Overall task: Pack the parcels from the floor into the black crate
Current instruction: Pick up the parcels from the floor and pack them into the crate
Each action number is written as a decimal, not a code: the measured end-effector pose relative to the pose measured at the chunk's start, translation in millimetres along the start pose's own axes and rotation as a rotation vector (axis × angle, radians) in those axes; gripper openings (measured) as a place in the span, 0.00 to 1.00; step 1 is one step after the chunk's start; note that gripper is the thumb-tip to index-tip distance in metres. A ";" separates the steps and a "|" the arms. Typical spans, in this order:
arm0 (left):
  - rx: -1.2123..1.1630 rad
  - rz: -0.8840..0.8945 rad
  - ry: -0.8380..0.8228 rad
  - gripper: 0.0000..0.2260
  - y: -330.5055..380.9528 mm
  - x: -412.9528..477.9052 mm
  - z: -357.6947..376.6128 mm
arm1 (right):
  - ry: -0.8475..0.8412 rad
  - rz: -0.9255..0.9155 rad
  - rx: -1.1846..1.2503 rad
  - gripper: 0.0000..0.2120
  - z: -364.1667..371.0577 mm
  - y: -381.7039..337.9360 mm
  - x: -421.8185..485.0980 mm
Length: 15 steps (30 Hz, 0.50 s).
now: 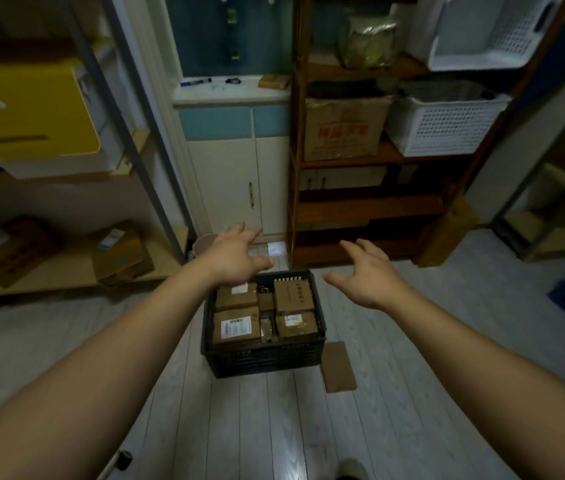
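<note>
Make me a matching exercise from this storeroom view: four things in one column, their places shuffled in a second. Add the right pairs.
Things
1. black crate
2. flat cardboard parcel
3. yellow box
4. lower white basket

Places
A. on the wooden shelving, right of the view
B. on the floor, filled with parcels
C. up in the metal-frame rack, left of the view
D. flat on the floor, just right of the crate

Pairs: 1-B, 2-D, 3-C, 4-A
</note>
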<state>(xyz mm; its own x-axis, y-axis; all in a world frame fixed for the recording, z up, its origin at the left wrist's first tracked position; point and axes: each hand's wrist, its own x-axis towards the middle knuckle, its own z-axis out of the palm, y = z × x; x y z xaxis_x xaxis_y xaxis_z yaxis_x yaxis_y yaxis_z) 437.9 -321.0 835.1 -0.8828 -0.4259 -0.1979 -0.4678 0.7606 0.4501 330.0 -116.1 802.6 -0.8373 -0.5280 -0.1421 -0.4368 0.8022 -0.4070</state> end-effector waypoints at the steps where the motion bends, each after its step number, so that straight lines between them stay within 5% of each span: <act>1: 0.002 0.004 0.013 0.33 8.9 -5.0 0.2 | 0.009 -0.012 -0.003 0.37 -8.7 3.3 -6.6; 15: -0.063 0.077 0.037 0.35 204.9 1.7 55.6 | 0.078 -0.023 -0.029 0.38 -142.2 151.5 -39.6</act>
<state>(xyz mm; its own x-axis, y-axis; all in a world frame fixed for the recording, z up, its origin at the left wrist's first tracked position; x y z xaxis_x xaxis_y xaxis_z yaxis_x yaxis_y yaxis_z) 338.3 -138.6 878.5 -0.9135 -0.3861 -0.1283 -0.3939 0.7601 0.5169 250.2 65.9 874.9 -0.8493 -0.5243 -0.0613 -0.4652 0.7983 -0.3825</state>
